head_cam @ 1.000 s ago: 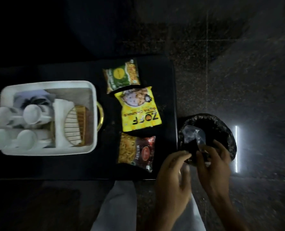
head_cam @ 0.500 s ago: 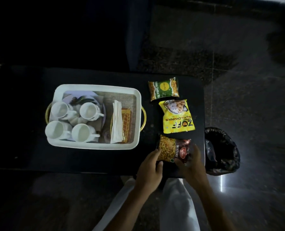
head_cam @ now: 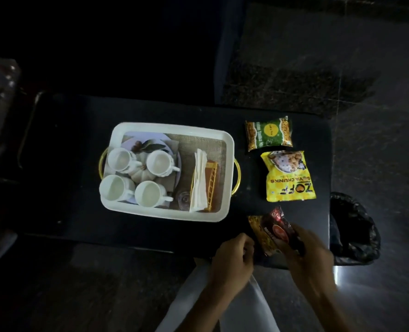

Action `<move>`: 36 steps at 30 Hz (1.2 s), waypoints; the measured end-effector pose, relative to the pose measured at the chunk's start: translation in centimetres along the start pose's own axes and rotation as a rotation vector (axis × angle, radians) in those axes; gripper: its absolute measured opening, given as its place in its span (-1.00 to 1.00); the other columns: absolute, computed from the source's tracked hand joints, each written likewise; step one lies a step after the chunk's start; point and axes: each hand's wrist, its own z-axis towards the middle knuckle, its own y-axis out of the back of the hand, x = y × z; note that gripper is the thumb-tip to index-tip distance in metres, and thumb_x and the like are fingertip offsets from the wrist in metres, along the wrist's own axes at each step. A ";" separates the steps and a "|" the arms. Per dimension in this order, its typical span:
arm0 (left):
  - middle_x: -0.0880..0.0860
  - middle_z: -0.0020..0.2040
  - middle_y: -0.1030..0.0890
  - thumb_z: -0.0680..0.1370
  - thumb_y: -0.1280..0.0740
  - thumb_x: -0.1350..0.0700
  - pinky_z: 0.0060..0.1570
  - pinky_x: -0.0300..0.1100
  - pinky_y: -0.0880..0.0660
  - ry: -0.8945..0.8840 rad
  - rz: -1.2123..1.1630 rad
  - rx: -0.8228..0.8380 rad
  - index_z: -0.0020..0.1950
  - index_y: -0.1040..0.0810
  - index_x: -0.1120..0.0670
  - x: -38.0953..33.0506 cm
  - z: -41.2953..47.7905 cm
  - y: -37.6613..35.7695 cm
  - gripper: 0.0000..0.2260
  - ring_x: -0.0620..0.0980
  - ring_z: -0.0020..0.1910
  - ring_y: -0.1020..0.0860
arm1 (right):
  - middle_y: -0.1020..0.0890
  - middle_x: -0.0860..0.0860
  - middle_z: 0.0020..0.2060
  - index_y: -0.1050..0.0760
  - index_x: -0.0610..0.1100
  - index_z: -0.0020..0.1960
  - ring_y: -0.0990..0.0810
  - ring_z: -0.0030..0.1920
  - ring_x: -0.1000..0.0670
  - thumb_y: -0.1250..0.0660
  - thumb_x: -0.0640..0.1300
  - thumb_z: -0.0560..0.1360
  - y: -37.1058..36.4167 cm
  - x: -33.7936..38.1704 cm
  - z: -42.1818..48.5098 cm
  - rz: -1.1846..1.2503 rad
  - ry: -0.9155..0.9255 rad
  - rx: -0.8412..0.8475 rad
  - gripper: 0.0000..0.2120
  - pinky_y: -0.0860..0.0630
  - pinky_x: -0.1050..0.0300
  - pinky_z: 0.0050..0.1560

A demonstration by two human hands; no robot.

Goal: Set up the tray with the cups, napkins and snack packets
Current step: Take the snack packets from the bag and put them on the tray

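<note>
A white tray [head_cam: 229,149] with gold handles sits on the dark table [head_cam: 67,164]. Inside it stand several white cups [head_cam: 121,159] on the left and white napkins [head_cam: 200,180] in a yellow holder on the right. To the tray's right lie a green snack packet [head_cam: 268,134] and a yellow snack packet [head_cam: 288,177]. A dark red and yellow snack packet [head_cam: 269,232] is lifted off the table at the near edge. My right hand [head_cam: 306,252] grips its right side. My left hand [head_cam: 232,262] holds its left edge with curled fingers.
A bin lined with a black bag [head_cam: 354,228] stands on the floor right of the table. A small clear glass [head_cam: 184,200] sits in the tray near the napkins. White trouser legs [head_cam: 246,307] show below my hands.
Both hands left the black bin, came to the dark red packet on the table, and have now lifted and tilted it toward me. The view shifted right to left.
</note>
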 end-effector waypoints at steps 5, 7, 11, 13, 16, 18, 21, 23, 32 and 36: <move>-0.16 0.37 -0.51 0.57 -0.36 -0.05 0.33 -0.22 -0.44 -0.327 -0.046 -0.285 0.41 -0.44 -0.09 -2.5 -0.5 7.1 -0.59 -0.21 0.38 -0.45 | -0.56 0.12 -0.12 -0.62 0.00 0.12 -0.52 -0.14 0.24 -0.59 -0.28 0.27 4.5 4.6 0.2 -0.015 0.307 -0.075 -0.54 -0.39 0.58 -0.05; -0.13 0.46 -0.43 0.55 -0.40 -0.06 0.41 -0.25 -0.35 -0.443 0.004 -0.319 0.48 -0.38 -0.08 -3.4 -0.1 10.1 -0.49 -0.15 0.47 -0.37 | -0.55 0.20 -0.09 -0.58 0.13 0.10 -0.51 -0.10 0.30 -0.58 -0.23 0.33 5.2 7.4 0.7 0.074 0.399 -0.079 -0.55 -0.36 0.62 -0.02; -0.22 0.36 -0.51 0.54 -0.45 0.01 0.30 -0.25 -0.44 -0.516 0.009 -0.281 0.42 -0.44 -0.12 -5.0 0.9 13.2 -0.53 -0.25 0.37 -0.45 | -0.58 0.11 -0.08 -0.59 0.11 0.09 -0.50 -0.08 0.26 -0.50 -0.24 0.37 5.5 12.1 2.3 0.150 0.548 -0.012 -0.63 -0.32 0.65 -0.02; -0.30 0.09 -0.62 0.52 -0.46 0.00 0.05 -0.26 -0.55 -0.486 0.008 -0.338 0.21 -0.53 -0.11 -4.8 1.3 14.8 -0.72 -0.31 0.08 -0.58 | -0.59 0.08 -0.07 -0.62 -0.01 0.13 -0.50 -0.07 0.31 -0.52 -0.26 0.40 4.9 13.6 3.6 0.161 0.544 0.016 -0.66 -0.33 0.63 -0.01; -0.15 -0.06 -0.70 0.51 -0.46 -0.03 -0.05 -0.09 -0.63 -0.375 -0.144 -0.361 0.08 -0.59 -0.02 -1.2 4.2 23.4 -0.80 -0.18 -0.04 -0.67 | -0.58 0.24 0.01 -0.52 0.06 0.27 -0.54 0.02 0.37 -0.50 -0.05 0.44 -0.5 20.7 7.0 0.230 0.548 0.073 -0.58 -0.39 0.57 -0.03; -0.12 -0.06 -0.71 0.50 -0.46 -0.03 -0.04 -0.08 -0.65 -0.360 -0.153 -0.455 0.06 -0.60 0.00 -1.1 5.3 24.7 -0.81 -0.16 -0.03 -0.68 | -0.57 0.29 0.09 -0.39 0.10 0.37 -0.57 0.08 0.36 -0.48 0.14 0.34 -1.2 22.7 8.0 0.362 0.477 0.178 -0.37 -0.45 0.53 0.04; -0.11 -0.05 -0.71 0.50 -0.46 -0.02 -0.05 -0.13 -0.65 -0.299 -0.212 -0.534 0.06 -0.60 0.03 -1.0 7.0 25.7 -0.79 -0.16 -0.03 -0.69 | -0.59 0.23 0.15 -0.35 0.05 0.38 -0.59 0.11 0.27 -0.51 0.14 0.31 -3.5 23.5 10.5 0.422 0.414 0.198 -0.30 -0.52 0.42 0.09; -0.09 -0.02 -0.72 0.49 -0.49 -0.01 -0.05 -0.15 -0.64 -0.278 -0.248 -0.542 0.09 -0.59 0.02 0.6 8.6 27.8 -0.77 -0.15 -0.02 -0.69 | -0.65 0.10 0.11 -0.46 -0.07 0.30 -0.63 0.06 0.15 -0.52 0.05 0.38 -6.6 25.1 11.7 0.287 0.433 0.129 -0.45 -0.54 0.30 0.07; -0.05 -0.09 -0.69 0.48 -0.51 0.09 -0.22 -0.41 -0.56 -0.077 -0.227 -0.495 0.03 -0.60 0.10 8.7 15.9 34.7 -0.80 -0.26 -0.16 -0.67 | -0.67 -0.10 0.00 -0.52 -0.19 0.11 -0.63 -0.03 -0.06 -0.49 -0.10 0.45 -20.2 30.5 16.0 0.230 0.243 0.065 -0.70 -0.60 -0.10 -0.03; 0.10 -0.07 -0.70 0.53 -0.46 0.19 -0.36 -0.26 -0.64 -0.007 -0.223 -0.424 0.04 -0.61 0.23 10.9 17.5 35.5 -0.85 -0.22 -0.30 -0.69 | -0.66 -0.11 0.03 -0.51 -0.20 0.12 -0.63 0.02 -0.10 -0.48 -0.07 0.45 -23.2 31.1 17.0 0.172 0.170 0.089 -0.67 -0.59 -0.13 0.00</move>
